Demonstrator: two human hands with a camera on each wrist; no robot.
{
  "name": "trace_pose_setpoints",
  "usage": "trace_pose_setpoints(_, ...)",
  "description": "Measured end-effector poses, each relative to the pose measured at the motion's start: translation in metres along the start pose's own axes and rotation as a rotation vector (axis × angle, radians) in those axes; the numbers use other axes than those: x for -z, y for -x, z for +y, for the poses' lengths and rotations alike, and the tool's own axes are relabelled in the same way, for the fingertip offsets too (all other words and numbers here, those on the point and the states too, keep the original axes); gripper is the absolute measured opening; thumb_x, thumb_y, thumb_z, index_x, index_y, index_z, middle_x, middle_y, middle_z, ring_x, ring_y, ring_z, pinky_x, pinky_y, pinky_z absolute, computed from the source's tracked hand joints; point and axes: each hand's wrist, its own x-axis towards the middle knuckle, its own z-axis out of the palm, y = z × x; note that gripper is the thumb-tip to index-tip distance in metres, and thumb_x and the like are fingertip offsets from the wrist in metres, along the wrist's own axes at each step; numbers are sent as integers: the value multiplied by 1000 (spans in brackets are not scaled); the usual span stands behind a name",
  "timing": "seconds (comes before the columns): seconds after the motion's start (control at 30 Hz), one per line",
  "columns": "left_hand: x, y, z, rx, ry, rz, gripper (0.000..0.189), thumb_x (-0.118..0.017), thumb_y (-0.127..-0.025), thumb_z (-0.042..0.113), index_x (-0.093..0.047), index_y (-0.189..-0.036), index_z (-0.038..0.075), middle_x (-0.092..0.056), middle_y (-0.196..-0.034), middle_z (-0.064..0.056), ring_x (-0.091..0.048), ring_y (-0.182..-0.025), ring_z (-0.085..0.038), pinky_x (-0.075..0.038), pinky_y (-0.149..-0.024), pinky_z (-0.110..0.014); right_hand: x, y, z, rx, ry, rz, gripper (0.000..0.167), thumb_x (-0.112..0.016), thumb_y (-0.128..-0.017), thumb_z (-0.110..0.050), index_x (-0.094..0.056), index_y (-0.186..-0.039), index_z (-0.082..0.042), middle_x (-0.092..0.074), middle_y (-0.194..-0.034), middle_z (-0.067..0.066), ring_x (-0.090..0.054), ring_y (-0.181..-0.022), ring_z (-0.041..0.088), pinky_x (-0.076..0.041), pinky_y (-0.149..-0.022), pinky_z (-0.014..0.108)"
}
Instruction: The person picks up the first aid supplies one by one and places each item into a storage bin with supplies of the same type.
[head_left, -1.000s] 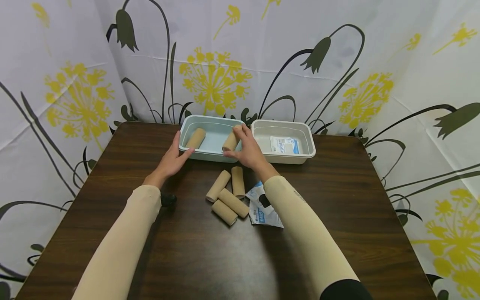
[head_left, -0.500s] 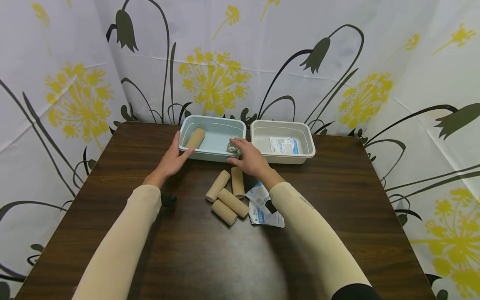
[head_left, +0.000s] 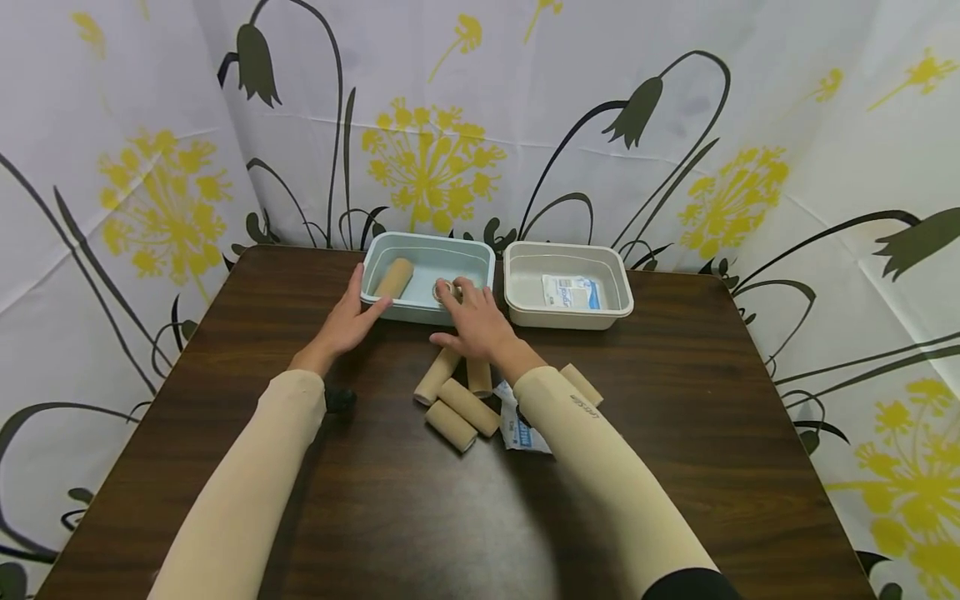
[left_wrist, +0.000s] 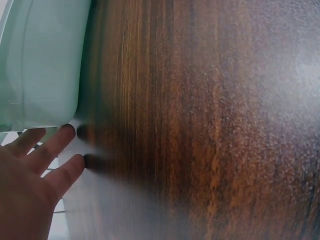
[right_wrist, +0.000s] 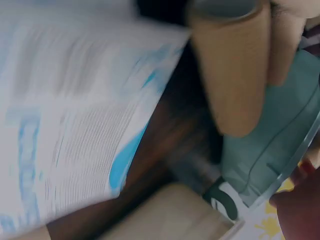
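Observation:
My left hand lies along the left end of the pale blue bin, thumb by its front rim. In the left wrist view the fingers are spread at the bin's corner. My right hand reaches over the front rim, its thumb outside. Its fingers touch or nearly touch a cardboard tube in the bin; only the tube's round end shows. Another cardboard tube leans at the bin's left end. Several loose cardboard tubes lie on the table in front, partly under the right hand and wrist.
A beige bin holding a white and blue packet stands just right of the blue one. More packets lie under the right forearm, with one tube beyond it. A patterned curtain hangs behind the brown table.
My right hand has lowered the tube into the blue bin, loosened its fingers, then shifted left, the tube's end shifting too. A tube right of the forearm is now visible. My left hand stays.

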Motion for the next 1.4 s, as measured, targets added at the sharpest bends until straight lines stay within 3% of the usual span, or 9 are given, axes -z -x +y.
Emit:
trace_pose_setpoints(0.13, 0, 2, 0, 3, -4, 0, 88, -47, -101, 48, 16, -156, 20, 0, -163, -18, -12, -145, -44, -13, -112, -62, 0, -4, -5, 40, -145, -41, 85, -54, -96, -55, -11, -159, -18, -13, -163, 10, -29, -144, 22, -4, -117, 51)
trace_pose_setpoints(0.3, 0, 1, 2, -9, -7, 0, 88, -45, -101, 50, 15, -157, 18, -2, -162, -21, -14, -144, -46, -14, -111, -63, 0, -4, -7, 72, -172, -39, 73, -54, -98, -50, -24, -157, -20, -20, -162, 2, -34, -141, 17, 5, -117, 47)
trace_pose_setpoints(0.53, 0, 1, 0, -10, -3, 9, 90, -46, -99, 55, 14, -157, 21, -6, -161, -22, -17, -144, -45, -16, -111, -63, 4, 5, -4, 101, -107, -16, 62, -55, -99, -46, -38, -152, -20, -36, -156, 2, -32, -142, 16, -5, -116, 54)
trace_pose_setpoints(0.7, 0, 1, 0, -8, -13, 6, 90, -46, -99, 55, 14, -157, 21, -6, -161, -22, -17, -144, -45, -16, -111, -62, 8, 18, 3, 133, -127, 21, 56, -57, -99, -42, -46, -148, -19, -39, -154, 5, -34, -142, 19, -7, -116, 56)
trace_pose_setpoints(0.87, 1, 1, 0, -4, -10, -2, 89, -46, -100, 54, 16, -156, 23, -4, -162, -20, -15, -144, -45, -15, -111, -63, 18, 40, 17, 142, -232, 66, 53, -61, -98, -36, -49, -146, -17, -38, -153, 8, -37, -139, 22, -12, -115, 55)
trace_pose_setpoints(1.03, 1, 2, 2, 3, -6, -6, 89, -45, -100, 54, 16, -156, 24, -3, -162, -19, -14, -145, -45, -15, -111, -64, 31, 71, 40, 139, -362, 87, 51, -65, -96, -29, -53, -142, -12, -39, -152, 12, -38, -137, 29, -29, -111, 48)
trace_pose_setpoints(1.2, 1, 1, 4, 3, -2, -6, 88, -46, -101, 51, 17, -156, 24, -2, -163, -18, -13, -145, -45, -14, -111, -64, 39, 109, 69, 53, -454, 45, 52, -65, -96, -31, -52, -143, -13, -41, -150, 9, -39, -137, 27, -36, -107, 47)
trace_pose_setpoints(1.4, 1, 1, 3, 9, -3, -11, 89, -45, -100, 53, 17, -156, 24, -1, -163, -18, -13, -145, -45, -14, -111, -63, 31, 147, 107, -43, -534, -9, 54, -68, -94, -27, -52, -142, -10, -44, -147, 13, -41, -135, 29, -35, -106, 50)
